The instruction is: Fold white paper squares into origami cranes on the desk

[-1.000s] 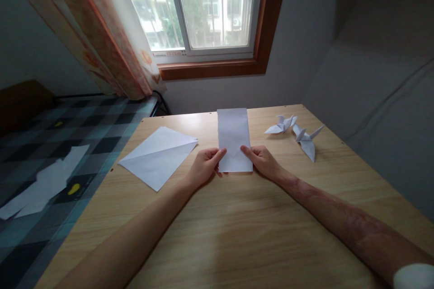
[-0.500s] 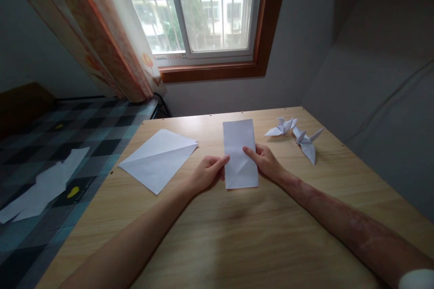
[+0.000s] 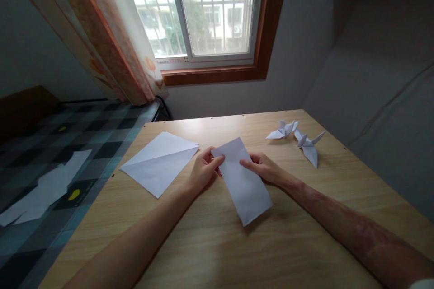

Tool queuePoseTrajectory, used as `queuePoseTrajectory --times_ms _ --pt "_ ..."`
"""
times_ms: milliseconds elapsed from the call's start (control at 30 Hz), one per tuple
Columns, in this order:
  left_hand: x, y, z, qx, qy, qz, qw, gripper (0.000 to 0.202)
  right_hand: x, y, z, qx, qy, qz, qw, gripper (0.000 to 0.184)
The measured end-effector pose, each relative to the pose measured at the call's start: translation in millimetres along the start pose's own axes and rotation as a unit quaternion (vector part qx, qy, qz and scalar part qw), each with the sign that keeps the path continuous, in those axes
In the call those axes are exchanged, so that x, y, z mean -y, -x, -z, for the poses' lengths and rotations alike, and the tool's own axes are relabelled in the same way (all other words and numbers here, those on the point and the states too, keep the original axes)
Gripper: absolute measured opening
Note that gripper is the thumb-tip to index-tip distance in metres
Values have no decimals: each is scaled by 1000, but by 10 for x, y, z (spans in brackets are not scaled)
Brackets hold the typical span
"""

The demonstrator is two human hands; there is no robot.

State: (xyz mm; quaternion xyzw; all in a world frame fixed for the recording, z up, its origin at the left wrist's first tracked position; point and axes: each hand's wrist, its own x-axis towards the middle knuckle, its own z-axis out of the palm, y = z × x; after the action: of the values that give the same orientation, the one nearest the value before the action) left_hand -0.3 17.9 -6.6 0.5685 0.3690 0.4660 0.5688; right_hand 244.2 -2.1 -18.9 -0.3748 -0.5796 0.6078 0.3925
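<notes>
A folded white paper [image 3: 243, 185], a long rectangle with faint creases, is tilted over the table between my two hands. My left hand [image 3: 205, 166] pinches its upper left edge, thumb on top and fingers behind. On the other side my right hand [image 3: 261, 165] grips the right edge, its thumb lying on the front face. To the left lies a flat white paper sheet [image 3: 159, 162] with a diagonal crease. Two folded paper cranes, one farther back [image 3: 282, 130] and one nearer [image 3: 308, 146], sit at the right.
The wooden table [image 3: 203, 248] carries the papers. A bed with a checked cover [image 3: 101, 119] stands at the left, with white paper scraps [image 3: 50, 189] on it. Beyond the table are a curtain [image 3: 115, 45] and a barred window [image 3: 217, 18].
The folded paper has turned from upright to slanted, its lower end swinging right and toward me. My left hand has shifted slightly up and left along its edge.
</notes>
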Motion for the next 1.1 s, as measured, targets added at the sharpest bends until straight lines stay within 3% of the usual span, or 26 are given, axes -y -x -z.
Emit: queuePoseTrajectory --times_ms 100,200,367,867,1100 --pt "-8 25 24 62 -30 17 997 31 7 -24 -19 -1 -29 34 999 53" --pt "-42 35 34 96 -51 18 994 32 -6 -32 -10 15 -35 22 999 54" --pt "-75 31 5 85 -52 -17 995 36 -30 -18 21 23 -7 7 1000 60" --pt "-67 47 -36 39 -62 -9 997 36 32 17 5 -9 23 -14 1000 63" --pt "-123 36 -43 45 -94 -23 994 35 67 9 -5 -20 65 30 997 57"
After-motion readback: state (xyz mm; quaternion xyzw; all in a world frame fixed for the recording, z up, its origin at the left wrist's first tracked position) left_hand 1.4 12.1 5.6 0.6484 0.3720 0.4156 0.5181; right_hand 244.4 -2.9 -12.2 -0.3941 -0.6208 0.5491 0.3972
